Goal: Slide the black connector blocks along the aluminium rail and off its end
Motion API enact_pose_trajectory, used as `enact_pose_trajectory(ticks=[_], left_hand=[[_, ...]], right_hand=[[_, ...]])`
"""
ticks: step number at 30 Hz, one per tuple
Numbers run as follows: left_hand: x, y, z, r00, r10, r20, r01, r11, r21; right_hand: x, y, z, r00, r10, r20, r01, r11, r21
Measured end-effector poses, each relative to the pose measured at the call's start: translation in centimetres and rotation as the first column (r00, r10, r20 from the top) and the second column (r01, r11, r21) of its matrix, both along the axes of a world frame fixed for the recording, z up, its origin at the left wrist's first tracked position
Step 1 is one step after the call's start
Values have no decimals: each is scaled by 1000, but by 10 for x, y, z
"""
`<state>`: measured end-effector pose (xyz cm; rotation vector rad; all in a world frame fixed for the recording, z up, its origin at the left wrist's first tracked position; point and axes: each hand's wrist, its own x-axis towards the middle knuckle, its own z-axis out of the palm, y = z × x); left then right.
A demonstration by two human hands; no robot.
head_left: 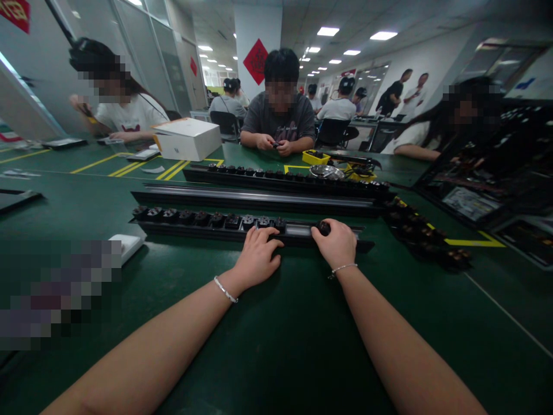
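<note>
Rail (pixel 298 231) under two hands, left hand (pixel 258 257), right hand (pixel 337 244).

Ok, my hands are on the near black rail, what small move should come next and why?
Probably slide the black socket piece under your right hand left along the near rail. A bare gap separates it from the row of sockets, where your left hand braces the rail.

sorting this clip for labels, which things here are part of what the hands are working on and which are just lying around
In hand:
- near black rail with its row of black sockets
- black socket under the right hand
- left hand resting on the rail

Lying about:
- two other black rails
- white box
- yellow tray
- metal dish
- loose sockets at right
</note>
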<state>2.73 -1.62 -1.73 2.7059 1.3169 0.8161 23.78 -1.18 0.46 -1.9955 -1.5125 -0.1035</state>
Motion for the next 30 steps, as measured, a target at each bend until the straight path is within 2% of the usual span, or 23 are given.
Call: enact_pose_trajectory(ticks=[21,30], left_hand=[[0,0,1,1000,4,3,-4,1000,-6],[-1,0,1,1000,-4,4,4,1000,-14]], right_hand=[[2,1,0,999,-43,-26,43,999,-9],[7,1,0,997,-65,44,66,998,-24]])
